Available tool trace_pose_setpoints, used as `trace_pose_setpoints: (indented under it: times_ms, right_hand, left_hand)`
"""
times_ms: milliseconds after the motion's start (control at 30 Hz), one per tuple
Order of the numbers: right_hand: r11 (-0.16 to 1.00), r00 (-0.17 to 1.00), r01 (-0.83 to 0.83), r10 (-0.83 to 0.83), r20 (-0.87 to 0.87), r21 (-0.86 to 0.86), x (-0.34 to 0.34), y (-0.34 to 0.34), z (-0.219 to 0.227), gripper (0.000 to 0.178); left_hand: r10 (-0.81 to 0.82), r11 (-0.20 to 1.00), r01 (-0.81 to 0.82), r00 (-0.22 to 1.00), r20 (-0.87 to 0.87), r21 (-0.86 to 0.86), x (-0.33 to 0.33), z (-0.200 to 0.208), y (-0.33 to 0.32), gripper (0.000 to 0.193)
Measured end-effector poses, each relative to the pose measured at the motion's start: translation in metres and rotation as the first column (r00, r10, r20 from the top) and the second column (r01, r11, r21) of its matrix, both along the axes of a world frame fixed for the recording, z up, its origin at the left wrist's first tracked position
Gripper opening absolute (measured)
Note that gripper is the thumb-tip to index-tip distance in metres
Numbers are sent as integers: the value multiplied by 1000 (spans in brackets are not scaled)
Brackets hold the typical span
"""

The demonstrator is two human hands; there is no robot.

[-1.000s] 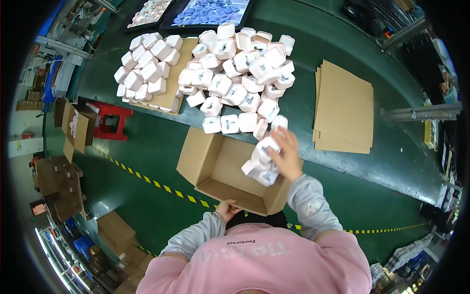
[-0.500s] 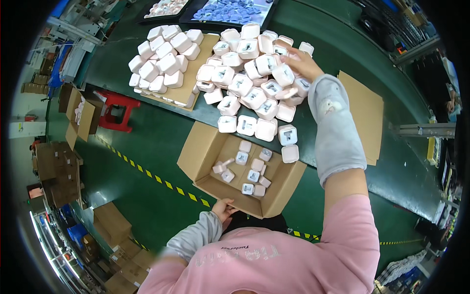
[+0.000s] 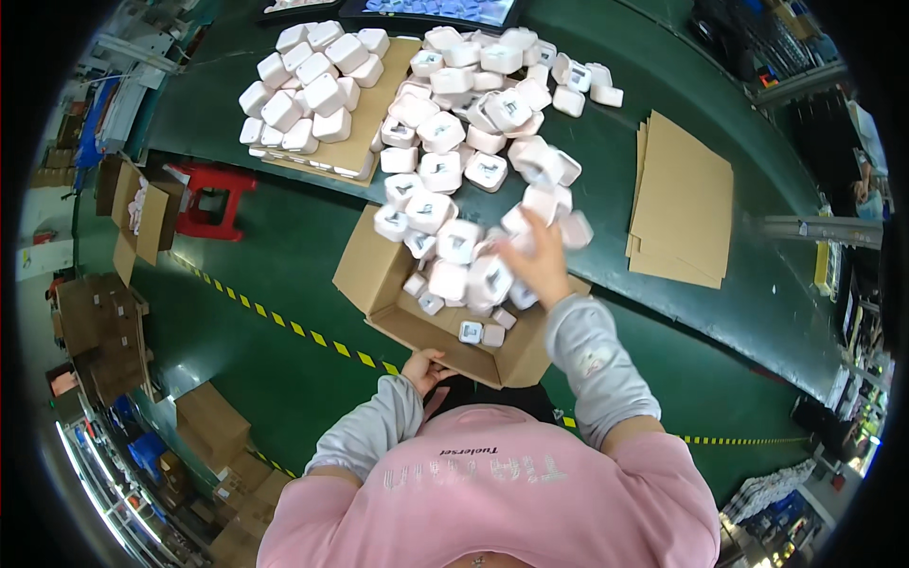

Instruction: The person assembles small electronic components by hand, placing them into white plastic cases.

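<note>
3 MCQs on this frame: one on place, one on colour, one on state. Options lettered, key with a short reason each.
1. Where does the stack of flat cardboard sheets lie?
A. right of the open carton
B. inside the carton
C. on the red stool

2. What colour is the table top?
A. white
B. green
C. blue

3. What is the left hand doing?
A. lifting a white case
B. hanging free
C. gripping the carton's near edge

Key: 1 A, the sheets lie on the table to the carton's right. 2 B, the bare surface is dark green. 3 C, its fingers curl over the near wall, while the right hand sweeps white cases toward the carton.
</note>
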State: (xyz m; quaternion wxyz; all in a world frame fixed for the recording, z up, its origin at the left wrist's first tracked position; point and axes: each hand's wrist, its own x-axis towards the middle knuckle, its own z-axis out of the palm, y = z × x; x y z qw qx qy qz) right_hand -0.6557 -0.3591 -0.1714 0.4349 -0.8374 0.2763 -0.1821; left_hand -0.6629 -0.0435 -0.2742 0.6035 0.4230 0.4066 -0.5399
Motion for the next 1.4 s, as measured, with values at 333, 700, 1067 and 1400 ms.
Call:
trace_pose_setpoints:
  times_ms: [333,700,1067,1400]
  right_hand:
    - [951,940,213,-262,217,224,-28,-61,32,24]
    - [949,863,-256,138,-487,-185,175,-148,37,74]
    - [935,934,71,-184,-305,-347,106,25,17,55]
    - [936,884,-254,327,-333,244,50,65,52,48]
  left_hand:
    - [23,1000,-23,1000,-7,5,20,-8,14,23]
    - [14,997,-20,997,76,77,45,-8,28,19]
    - [-7,996,0,997,79,88,53,-10,41,23]
    - [13,1000,-14,998,64,13,68,-6,45,24]
